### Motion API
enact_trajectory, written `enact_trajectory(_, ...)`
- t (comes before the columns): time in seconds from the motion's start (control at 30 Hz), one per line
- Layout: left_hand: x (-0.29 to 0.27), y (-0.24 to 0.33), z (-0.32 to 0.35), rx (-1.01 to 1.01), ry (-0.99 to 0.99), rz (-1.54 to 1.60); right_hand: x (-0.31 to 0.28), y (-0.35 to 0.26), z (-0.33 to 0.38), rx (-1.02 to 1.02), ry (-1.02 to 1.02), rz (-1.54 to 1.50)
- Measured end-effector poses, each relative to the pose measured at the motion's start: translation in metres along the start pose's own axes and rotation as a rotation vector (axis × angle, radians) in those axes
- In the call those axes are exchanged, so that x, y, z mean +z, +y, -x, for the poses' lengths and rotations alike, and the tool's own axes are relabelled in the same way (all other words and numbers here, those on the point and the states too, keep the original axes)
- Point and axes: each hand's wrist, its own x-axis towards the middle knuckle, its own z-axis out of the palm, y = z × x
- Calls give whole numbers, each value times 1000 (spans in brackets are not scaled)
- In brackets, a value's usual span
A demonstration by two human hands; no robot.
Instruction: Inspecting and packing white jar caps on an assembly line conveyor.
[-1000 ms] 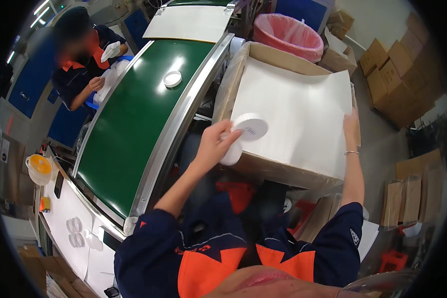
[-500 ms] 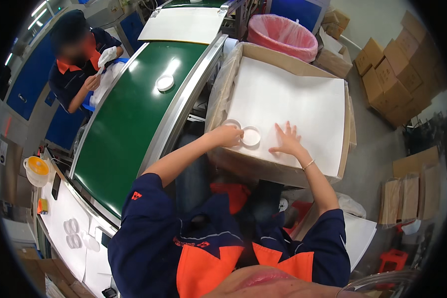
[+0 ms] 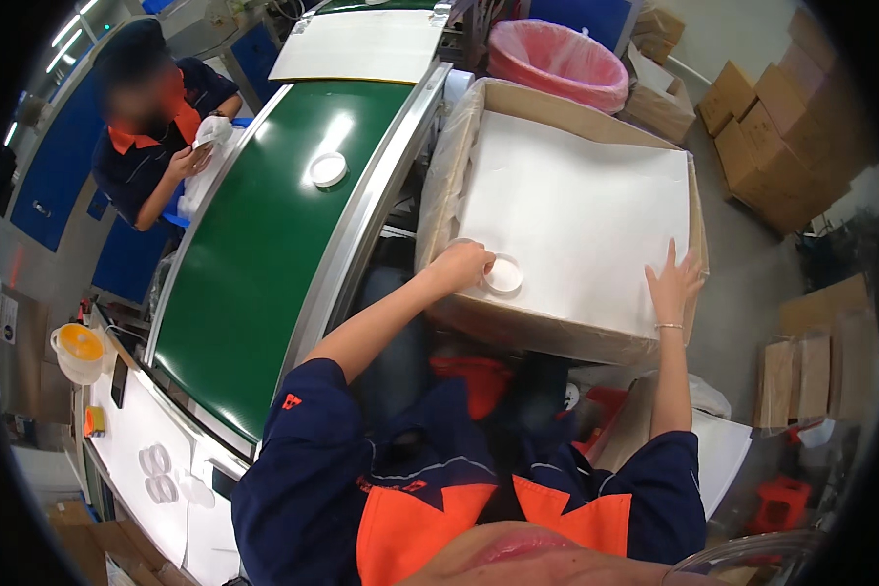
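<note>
1. The left hand (image 3: 462,264) has brought the white round lid (image 3: 504,274) down onto the white sheet (image 3: 576,205), near the sheet's left front corner.
2. The right hand (image 3: 672,285) has slid to the sheet's right front edge.
3. Another lid (image 3: 328,169) has travelled along the green belt (image 3: 264,244).

The left hand (image 3: 462,264) is resting its fingers on a round white lid (image 3: 504,274) lying on the white sheet (image 3: 576,215) inside the cardboard box (image 3: 557,337). The right hand (image 3: 672,283) is pressing flat on the sheet's near right corner. Another white lid (image 3: 328,169) is sitting on the green conveyor belt (image 3: 264,254).
</note>
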Motion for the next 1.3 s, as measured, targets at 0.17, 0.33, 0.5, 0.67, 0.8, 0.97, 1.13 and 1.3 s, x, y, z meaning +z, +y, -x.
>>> enact_trajectory(0.17, -2, 4, 1, 8, 57, -23, -6, 26, 22, -127, -201, 120)
enact_trajectory(0.33, -6, 12, 0, 9, 157, 23, 27, 16, 29, -98, -588, -266)
enact_trajectory(0.5, -1, 10, -3, 20, 225, 45, 48, 14, 22, -313, -582, -302)
enact_trajectory(0.67, 11, -9, -8, -29, -161, 65, 31, -43, 26, -510, -676, -150)
enact_trajectory(0.8, 17, -21, -6, -48, -197, 125, 18, -108, -1, -645, -681, -191)
enact_trajectory(0.97, 44, -20, 0, -171, -172, 14, 33, -209, -54, -663, -460, -263)
enact_trajectory(1.13, 51, 19, -5, -268, -232, -184, 44, -291, -109, -526, -208, -237)
enact_trajectory(1.3, 50, 36, 9, -411, -215, -141, 61, -335, -137, -397, -69, -243)
